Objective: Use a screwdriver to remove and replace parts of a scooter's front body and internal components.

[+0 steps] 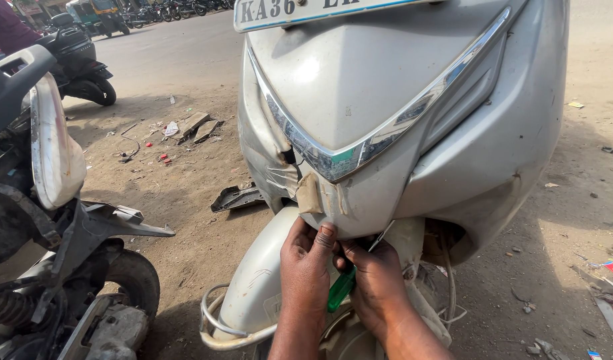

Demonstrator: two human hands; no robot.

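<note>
On dusty ground, the grey scooter's front panel (386, 100) is steadied by the left hand (306, 267); a green-handled screwdriver (343, 287) is gripped by the right hand (376, 280) beneath it and should be kept straight

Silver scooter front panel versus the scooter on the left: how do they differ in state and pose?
The silver scooter front panel is whole but dented and cracked at its lower tip, patched with tape; the left scooter is stripped, its frame bare. The silver panel faces the camera; the left scooter stands side-on. The left hand and right hand, which holds a green-handled screwdriver, work at the silver one; the other is untouched. Both stand on dirt.
</note>
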